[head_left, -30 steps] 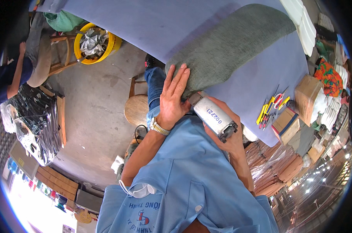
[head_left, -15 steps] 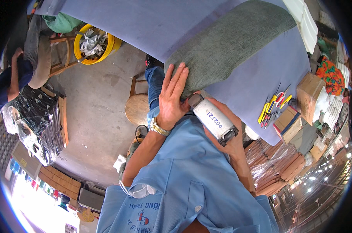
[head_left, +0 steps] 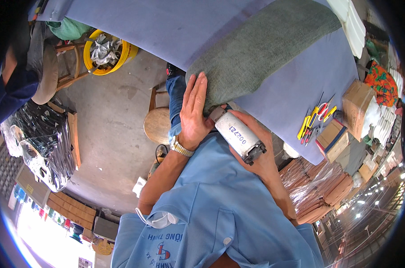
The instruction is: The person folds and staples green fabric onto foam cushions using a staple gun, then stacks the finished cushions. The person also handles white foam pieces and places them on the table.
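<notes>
A long panel covered in grey-green fabric [head_left: 260,49] lies on the blue-grey tabletop [head_left: 300,89], its near end close to my body. Against the left edge of that near end my left hand [head_left: 194,114] rests with its fingers stretched out together. My right hand [head_left: 260,147] is wrapped round a staple gun [head_left: 238,134] with a whitish, dark-ended body. The tool's nose meets the near edge of the fabric, just right of my left thumb. My right fingers are partly hidden behind the tool.
Scissors and cutters [head_left: 317,117] lie at the table's right side by cardboard boxes [head_left: 358,105]. At left are a yellow bucket [head_left: 130,52] of scraps, a round wooden stool [head_left: 157,125], plastic-wrapped goods [head_left: 48,143] and another person [head_left: 15,94]. Wrapped brown bundles [head_left: 318,190] are stacked at right.
My left hand has slid slightly left along the panel's edge. The staple gun in my right hand has shifted a little left too. The person at left has changed position.
</notes>
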